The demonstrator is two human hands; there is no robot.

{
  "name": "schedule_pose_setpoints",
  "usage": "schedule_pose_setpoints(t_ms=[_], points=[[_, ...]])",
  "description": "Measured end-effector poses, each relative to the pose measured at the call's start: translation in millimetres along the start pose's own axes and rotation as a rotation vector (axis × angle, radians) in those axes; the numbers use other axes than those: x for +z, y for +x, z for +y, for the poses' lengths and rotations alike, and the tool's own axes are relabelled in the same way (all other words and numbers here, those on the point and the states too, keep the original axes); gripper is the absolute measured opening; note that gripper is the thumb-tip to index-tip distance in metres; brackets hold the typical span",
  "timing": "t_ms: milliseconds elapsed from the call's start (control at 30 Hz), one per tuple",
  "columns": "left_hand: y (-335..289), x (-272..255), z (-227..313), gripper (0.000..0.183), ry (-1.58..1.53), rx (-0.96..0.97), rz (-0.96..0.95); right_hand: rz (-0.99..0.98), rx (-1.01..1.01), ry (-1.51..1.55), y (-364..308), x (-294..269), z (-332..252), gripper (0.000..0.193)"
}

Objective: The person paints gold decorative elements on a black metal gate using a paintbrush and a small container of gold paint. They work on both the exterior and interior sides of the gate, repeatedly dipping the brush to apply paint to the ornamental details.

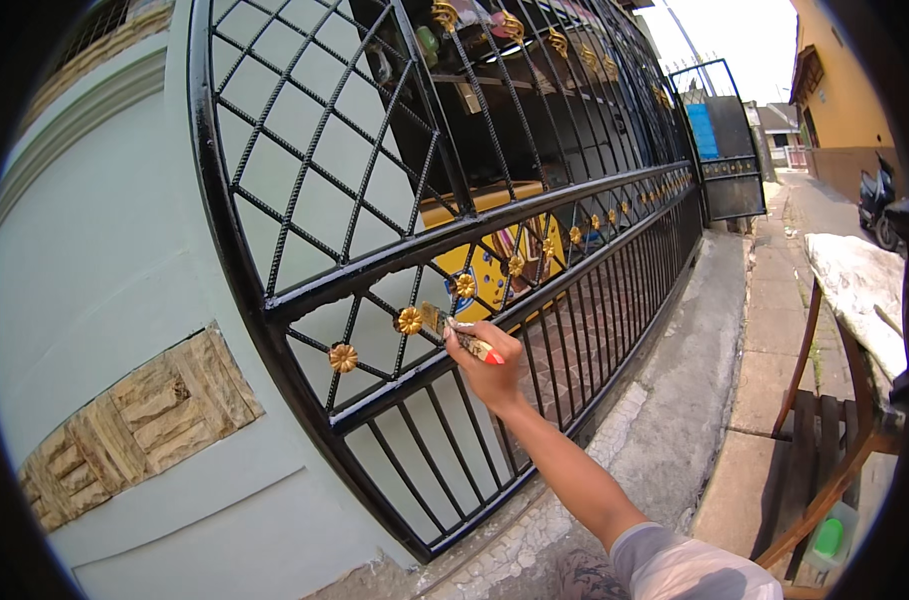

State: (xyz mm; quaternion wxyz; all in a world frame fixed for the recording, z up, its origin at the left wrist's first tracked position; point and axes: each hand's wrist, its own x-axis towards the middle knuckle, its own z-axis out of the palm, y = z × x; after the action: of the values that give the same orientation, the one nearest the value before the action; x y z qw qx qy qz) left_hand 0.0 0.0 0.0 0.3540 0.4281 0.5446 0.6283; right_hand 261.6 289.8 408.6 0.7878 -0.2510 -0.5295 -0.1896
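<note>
Our right hand [494, 378] grips a paintbrush [477, 347], bristles beside a golden rosette [409, 320] toward the metal gate's [376, 265] left edge. We're apparently painting rosettes; next calls for light dabbing around petals.

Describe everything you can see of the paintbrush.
The paintbrush looks small and flat, with brownish-gold bristles and a smeared, dark-and-pale handle with a red end. The right hand grips the handle; the bristles point left and slightly up, at the black metal gate. Their tip is right beside a gold flower ornament; whether they touch is unclear.
</note>
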Motion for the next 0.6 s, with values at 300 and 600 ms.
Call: schedule_pose_setpoints(t_ms=[300,600], points=[[5,5,8,0.090,0.019,0.014,-0.009,-0.024,0.039,0.037,0,1,1,0.012],[2,1,-9,0.090,0.153,0.050,-0.008,-0.092,0.060,0.090,-7,-5,-13,0.011]])
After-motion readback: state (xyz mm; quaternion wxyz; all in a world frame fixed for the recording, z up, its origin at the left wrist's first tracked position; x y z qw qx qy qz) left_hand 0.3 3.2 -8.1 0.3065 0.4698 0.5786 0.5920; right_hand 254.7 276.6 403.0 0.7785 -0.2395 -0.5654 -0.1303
